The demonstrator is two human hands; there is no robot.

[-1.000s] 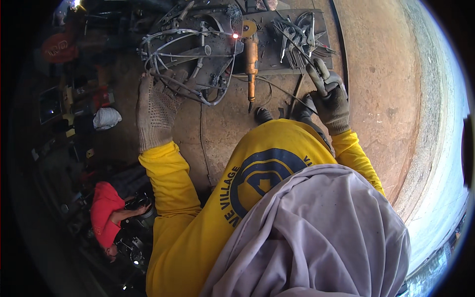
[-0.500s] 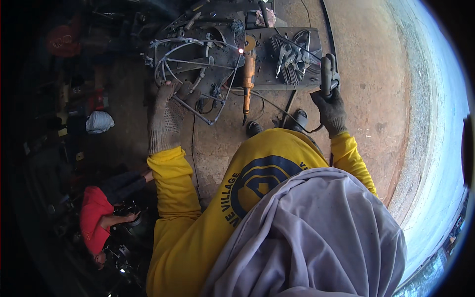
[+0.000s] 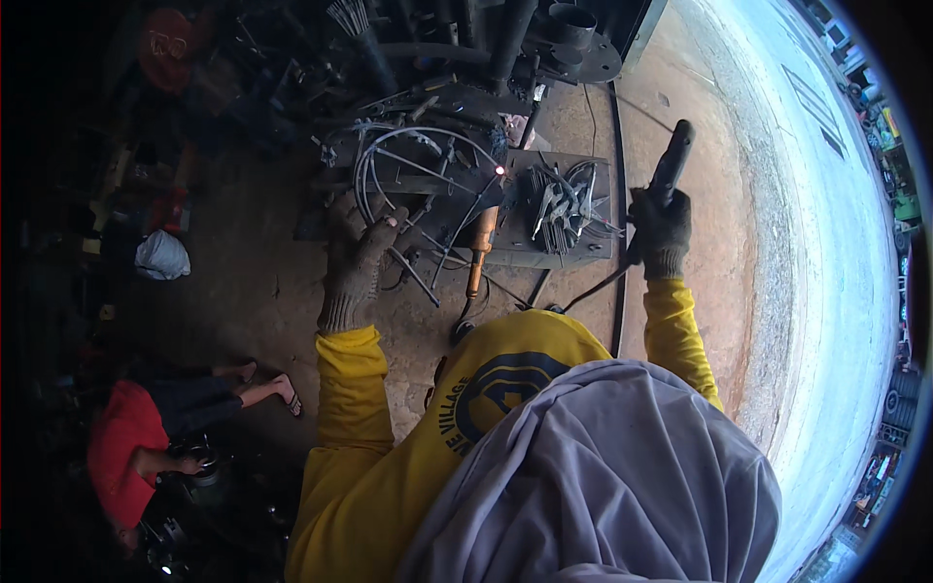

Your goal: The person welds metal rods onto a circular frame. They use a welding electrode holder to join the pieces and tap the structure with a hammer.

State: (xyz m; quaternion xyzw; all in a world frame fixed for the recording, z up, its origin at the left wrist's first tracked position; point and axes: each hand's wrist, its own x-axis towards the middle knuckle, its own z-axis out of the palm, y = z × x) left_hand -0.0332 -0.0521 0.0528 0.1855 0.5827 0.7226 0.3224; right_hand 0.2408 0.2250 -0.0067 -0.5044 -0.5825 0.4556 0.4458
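Observation:
My left hand (image 3: 362, 243), in a grey knitted glove, is closed around the near edge of a frame of bent metal rods (image 3: 432, 133). The frame leans over the dark metal worktable, and a small spot glows on its right end. My right hand (image 3: 663, 225), also gloved, grips a dark welding electrode holder (image 3: 673, 160) to the right of the table. A thin rod seems to run from its upper end, and a cable trails below the hand. Between the hands lies an orange angle grinder (image 3: 481, 251), its disc end hidden.
Locking pliers (image 3: 564, 204) and thin rods lie piled on the table's right part (image 3: 598, 255). Dark pipes and a round flanged piece (image 3: 593, 63) stand behind. A person in red (image 3: 131, 442) sits at lower left. A pale bag (image 3: 163, 257) lies on the floor.
The rod frame has turned and tilted under my left hand. My right hand has swung the electrode holder, which now points up and away. The view has shifted, showing more behind the table.

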